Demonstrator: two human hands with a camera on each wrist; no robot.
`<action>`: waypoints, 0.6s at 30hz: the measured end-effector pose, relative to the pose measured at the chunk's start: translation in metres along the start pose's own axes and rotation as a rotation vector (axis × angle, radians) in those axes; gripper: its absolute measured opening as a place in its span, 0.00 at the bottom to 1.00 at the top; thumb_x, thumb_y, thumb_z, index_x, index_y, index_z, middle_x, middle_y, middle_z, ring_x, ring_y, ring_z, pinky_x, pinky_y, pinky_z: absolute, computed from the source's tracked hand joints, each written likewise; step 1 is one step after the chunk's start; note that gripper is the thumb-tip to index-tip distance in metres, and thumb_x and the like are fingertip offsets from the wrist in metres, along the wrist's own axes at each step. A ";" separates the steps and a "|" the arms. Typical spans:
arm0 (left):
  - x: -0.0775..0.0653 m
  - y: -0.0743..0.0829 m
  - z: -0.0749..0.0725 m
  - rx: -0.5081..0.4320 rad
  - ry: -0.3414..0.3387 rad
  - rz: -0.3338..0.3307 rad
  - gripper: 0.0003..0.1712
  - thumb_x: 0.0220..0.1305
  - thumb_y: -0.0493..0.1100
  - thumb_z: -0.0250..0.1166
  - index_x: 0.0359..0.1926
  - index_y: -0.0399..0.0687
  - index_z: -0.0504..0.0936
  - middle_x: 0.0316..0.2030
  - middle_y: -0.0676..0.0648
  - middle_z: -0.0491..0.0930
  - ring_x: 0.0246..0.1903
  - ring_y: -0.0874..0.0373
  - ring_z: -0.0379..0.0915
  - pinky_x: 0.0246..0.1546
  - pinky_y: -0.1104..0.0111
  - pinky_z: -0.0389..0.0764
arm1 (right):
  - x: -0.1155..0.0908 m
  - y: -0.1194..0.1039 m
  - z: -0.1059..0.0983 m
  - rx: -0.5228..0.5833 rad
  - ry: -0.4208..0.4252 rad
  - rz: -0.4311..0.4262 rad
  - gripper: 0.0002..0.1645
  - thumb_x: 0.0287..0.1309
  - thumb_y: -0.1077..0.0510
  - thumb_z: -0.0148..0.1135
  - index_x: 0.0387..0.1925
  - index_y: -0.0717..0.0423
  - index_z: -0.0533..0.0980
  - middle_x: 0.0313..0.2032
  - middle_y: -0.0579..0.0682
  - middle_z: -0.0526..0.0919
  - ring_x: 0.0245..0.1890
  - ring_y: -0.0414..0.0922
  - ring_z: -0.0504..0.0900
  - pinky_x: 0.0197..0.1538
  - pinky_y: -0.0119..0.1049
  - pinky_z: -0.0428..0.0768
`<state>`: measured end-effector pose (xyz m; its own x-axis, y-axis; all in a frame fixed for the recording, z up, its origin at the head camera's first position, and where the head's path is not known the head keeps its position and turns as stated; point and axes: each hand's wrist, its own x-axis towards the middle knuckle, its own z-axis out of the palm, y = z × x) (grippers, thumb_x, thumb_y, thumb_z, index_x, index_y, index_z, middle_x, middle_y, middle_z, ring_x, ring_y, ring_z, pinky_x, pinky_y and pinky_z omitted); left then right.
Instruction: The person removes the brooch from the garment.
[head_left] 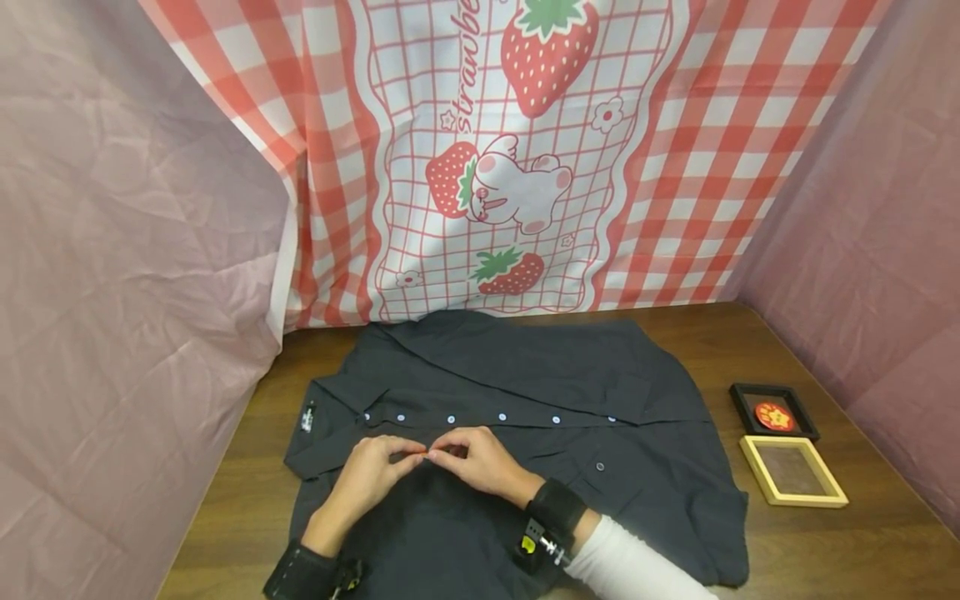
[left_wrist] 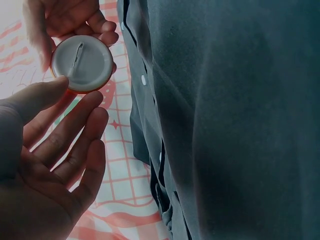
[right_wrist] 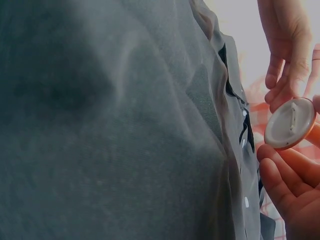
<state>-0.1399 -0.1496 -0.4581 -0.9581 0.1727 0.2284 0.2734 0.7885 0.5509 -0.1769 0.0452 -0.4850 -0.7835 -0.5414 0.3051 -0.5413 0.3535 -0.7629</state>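
Both hands pinch a round pin-back button badge [left_wrist: 94, 64] between them, low over a dark button-up shirt [head_left: 465, 367]. In the left wrist view its pale back and narrow metal pin face the camera; an orange rim shows at the edge. My left hand [head_left: 372, 473] holds one side with its thumb on the rim, the other fingers loosely spread. From the opposite side, my right hand [head_left: 483, 461] grips the badge, which looks tilted in the right wrist view [right_wrist: 282, 127]. The shirt lies spread out, collar to the left, its row of pale buttons running across. Whether the pin is fastened is too small to tell.
On the wooden table [head_left: 750, 342] at the right stands a black square tray [head_left: 738, 404] with a red and yellow round badge [head_left: 774, 417] inside. A light wooden frame [head_left: 806, 502] lies in front of it. A strawberry-print checked cloth [head_left: 675, 208] hangs behind.
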 end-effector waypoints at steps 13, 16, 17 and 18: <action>-0.001 -0.002 0.002 -0.035 -0.033 0.016 0.07 0.53 0.40 0.73 0.36 0.51 0.89 0.34 0.54 0.88 0.40 0.56 0.83 0.41 0.61 0.81 | -0.001 -0.002 -0.002 0.041 -0.065 0.059 0.11 0.58 0.50 0.67 0.37 0.52 0.85 0.28 0.47 0.86 0.23 0.32 0.76 0.27 0.24 0.75; 0.000 -0.002 0.002 -0.036 -0.040 0.039 0.07 0.53 0.40 0.73 0.36 0.51 0.89 0.35 0.54 0.88 0.40 0.56 0.83 0.41 0.61 0.81 | -0.002 -0.001 -0.002 0.043 -0.073 0.066 0.11 0.57 0.51 0.69 0.38 0.53 0.85 0.28 0.48 0.86 0.24 0.32 0.76 0.27 0.24 0.75; 0.000 -0.003 0.002 -0.034 -0.045 0.044 0.08 0.53 0.40 0.73 0.36 0.51 0.89 0.35 0.54 0.88 0.40 0.56 0.83 0.41 0.61 0.81 | -0.002 -0.001 -0.002 0.043 -0.076 0.070 0.11 0.57 0.51 0.69 0.38 0.53 0.85 0.28 0.48 0.86 0.24 0.31 0.76 0.28 0.24 0.75; 0.000 -0.003 0.002 -0.029 -0.047 0.054 0.08 0.53 0.40 0.73 0.36 0.51 0.89 0.35 0.53 0.88 0.40 0.56 0.83 0.41 0.61 0.81 | -0.002 -0.002 -0.002 0.043 -0.080 0.074 0.12 0.56 0.51 0.69 0.38 0.53 0.85 0.29 0.48 0.86 0.24 0.31 0.77 0.28 0.24 0.75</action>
<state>-0.1414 -0.1509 -0.4615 -0.9447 0.2423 0.2210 0.3264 0.7601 0.5619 -0.1753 0.0473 -0.4831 -0.7929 -0.5748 0.2024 -0.4685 0.3627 -0.8056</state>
